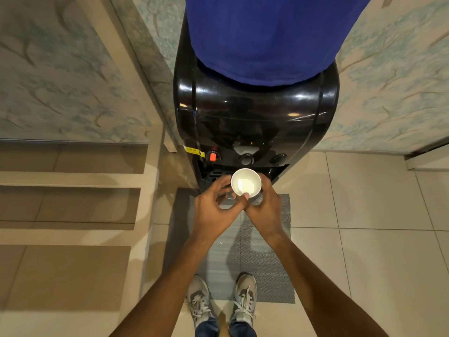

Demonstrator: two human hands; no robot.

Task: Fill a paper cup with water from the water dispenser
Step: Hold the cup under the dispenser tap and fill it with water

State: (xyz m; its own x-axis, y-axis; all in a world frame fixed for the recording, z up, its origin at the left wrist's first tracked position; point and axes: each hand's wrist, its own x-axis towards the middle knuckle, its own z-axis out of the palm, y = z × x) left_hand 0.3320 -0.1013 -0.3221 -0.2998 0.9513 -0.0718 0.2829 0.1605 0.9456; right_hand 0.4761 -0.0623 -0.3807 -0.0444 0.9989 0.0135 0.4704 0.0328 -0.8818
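Observation:
A white paper cup (246, 182) stands upright with its mouth open toward me, just in front of the taps of a black water dispenser (255, 113). My right hand (263, 207) is wrapped around the cup's right side, thumb on its near rim. Touching the cup's left side are the fingertips of my left hand (216, 207), with its fingers curled. A blue water bottle (267, 37) sits on top of the dispenser. Three taps line the front: one with a red button (213, 157), a middle one (246, 158), a right one (279, 158). The cup's inside looks pale; whether it holds water I cannot tell.
A grey woven mat (264, 259) lies on the tiled floor under my grey sneakers (244, 300). Beige steps (68, 207) rise at the left. Patterned walls flank the dispenser on both sides.

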